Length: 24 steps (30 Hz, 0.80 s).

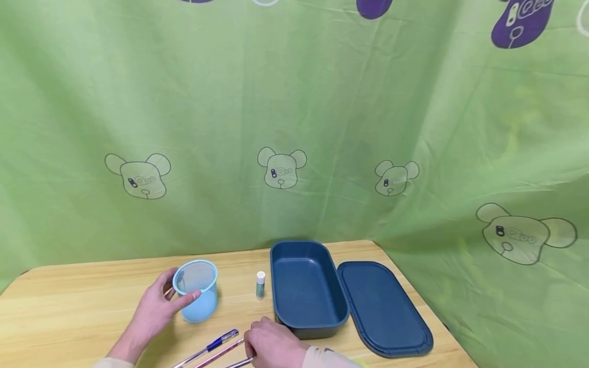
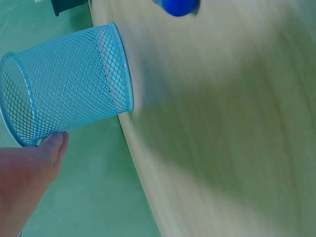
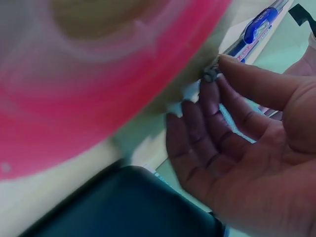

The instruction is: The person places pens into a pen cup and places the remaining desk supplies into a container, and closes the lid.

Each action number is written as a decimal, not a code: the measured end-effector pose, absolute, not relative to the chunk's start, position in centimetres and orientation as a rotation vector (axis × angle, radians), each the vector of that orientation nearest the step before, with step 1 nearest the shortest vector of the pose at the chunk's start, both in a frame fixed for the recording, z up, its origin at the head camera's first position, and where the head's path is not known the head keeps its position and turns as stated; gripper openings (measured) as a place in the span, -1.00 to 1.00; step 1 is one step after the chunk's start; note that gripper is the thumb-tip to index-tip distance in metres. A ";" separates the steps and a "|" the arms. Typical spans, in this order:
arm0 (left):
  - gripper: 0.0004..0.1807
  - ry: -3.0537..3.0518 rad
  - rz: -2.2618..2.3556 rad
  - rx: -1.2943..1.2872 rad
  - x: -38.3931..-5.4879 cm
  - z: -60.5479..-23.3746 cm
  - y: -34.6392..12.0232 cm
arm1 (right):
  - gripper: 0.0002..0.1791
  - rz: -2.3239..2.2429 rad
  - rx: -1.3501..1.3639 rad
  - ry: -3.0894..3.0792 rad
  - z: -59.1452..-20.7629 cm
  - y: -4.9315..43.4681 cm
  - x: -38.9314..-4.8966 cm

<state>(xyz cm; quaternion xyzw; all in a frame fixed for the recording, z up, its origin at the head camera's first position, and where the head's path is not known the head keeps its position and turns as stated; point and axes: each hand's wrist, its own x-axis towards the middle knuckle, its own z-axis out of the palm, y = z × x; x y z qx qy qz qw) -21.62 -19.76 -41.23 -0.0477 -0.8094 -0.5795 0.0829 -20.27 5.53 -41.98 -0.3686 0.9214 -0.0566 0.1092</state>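
Note:
My left hand (image 1: 154,306) grips a light-blue mesh pen cup (image 1: 201,305) by the rim, thumb on the near side and fingers behind. The cup (image 2: 74,79) is upright on the table, with nothing seen inside. My right hand (image 1: 275,345) is low by the near end of a dark blue box. Its thumb and fingertips pinch the end of a thin grey pen-like stick (image 1: 239,363), whose kind is unclear; a small dark metallic end (image 3: 211,74) shows in the right wrist view. Beside it lie a blue-gripped pen (image 1: 216,343) and a pink pencil-like stick (image 1: 221,353).
The open dark blue box (image 1: 301,291) stands right of centre, with its lid (image 1: 385,306) flat beside it. A glue stick (image 1: 260,285) stands between cup and box. A round pink object (image 3: 163,64), perhaps a tape roll, fills much of the right wrist view. Green cloth (image 1: 276,112) hangs behind.

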 end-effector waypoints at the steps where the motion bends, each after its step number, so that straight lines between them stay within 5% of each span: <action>1: 0.01 -2.411 -1.738 -0.137 -21.6 -41.3 -19.8 | -0.79 -0.183 -1.116 2.698 -42.0 5.6 -20.3; 13: 0.03 -2.421 -1.699 -0.135 -21.6 -41.5 -20.2 | -0.92 -0.697 -1.422 2.466 -40.4 6.9 -20.2; 24: 0.05 -2.447 -1.694 -0.147 -21.4 -41.8 -20.2 | -0.94 -1.527 -1.306 2.336 -38.6 7.7 -19.7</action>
